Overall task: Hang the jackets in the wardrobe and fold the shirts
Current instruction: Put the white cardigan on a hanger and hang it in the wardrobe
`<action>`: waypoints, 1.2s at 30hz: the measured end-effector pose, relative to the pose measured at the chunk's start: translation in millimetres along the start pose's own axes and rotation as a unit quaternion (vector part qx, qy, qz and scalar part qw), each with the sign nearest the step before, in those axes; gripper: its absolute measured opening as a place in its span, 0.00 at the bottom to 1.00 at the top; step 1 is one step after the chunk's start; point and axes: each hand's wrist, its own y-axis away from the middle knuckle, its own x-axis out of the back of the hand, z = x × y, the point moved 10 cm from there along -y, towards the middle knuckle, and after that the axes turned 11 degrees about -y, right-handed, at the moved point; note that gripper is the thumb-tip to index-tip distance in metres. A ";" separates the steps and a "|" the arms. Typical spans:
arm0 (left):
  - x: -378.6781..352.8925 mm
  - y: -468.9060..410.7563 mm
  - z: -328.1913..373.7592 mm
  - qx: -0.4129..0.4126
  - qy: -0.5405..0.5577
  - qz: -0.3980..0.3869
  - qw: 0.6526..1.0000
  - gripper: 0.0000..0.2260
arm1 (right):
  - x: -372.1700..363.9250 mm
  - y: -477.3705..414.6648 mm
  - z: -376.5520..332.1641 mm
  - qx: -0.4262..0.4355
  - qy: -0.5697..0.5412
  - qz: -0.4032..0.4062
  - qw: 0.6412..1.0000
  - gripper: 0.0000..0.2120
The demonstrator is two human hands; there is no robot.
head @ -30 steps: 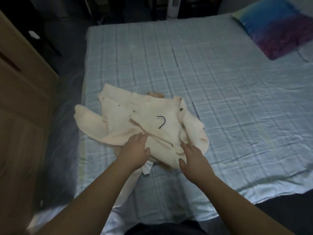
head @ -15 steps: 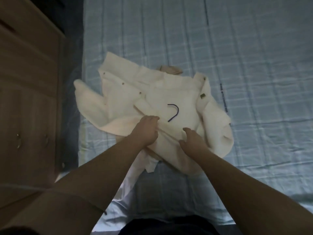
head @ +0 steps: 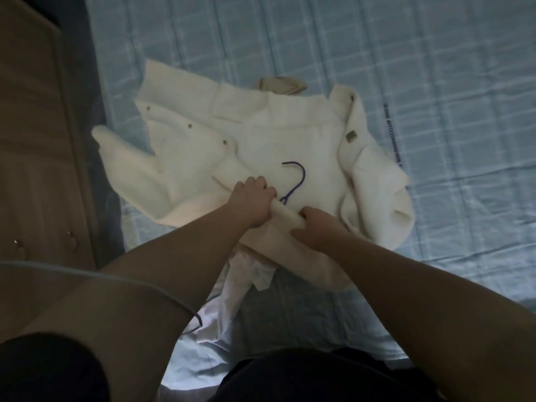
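The left hand (head: 254, 200) and right hand (head: 317, 232) sit side by side, both clenched on the jacket (head: 290, 132) at its near edge. It sprawls away from them, widest left to right on the bed (head: 449, 82); the hook (head: 298, 181) juts just beyond the left hand.

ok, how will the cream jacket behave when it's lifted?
Probably floppy: the jacket lies rumpled on the bed, sleeves splayed, so it should sag below the left hand and right hand. It looks thick, so likely bulky rather than slippery. The hanger may shift.
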 end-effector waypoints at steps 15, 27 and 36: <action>6.6 105.9 -1.7 -0.029 0.042 0.086 0.995 0.13 | -28.2 81.1 -40.5 0.092 0.031 -0.067 0.993 0.13; -3.0 281.6 8.1 -0.063 0.263 0.288 0.919 0.17 | -55.8 228.2 -105.1 0.320 0.189 0.112 0.922 0.08; -40.1 331.5 20.7 0.057 0.222 0.245 0.942 0.24 | -61.5 310.3 -86.1 0.358 0.259 0.184 0.878 0.12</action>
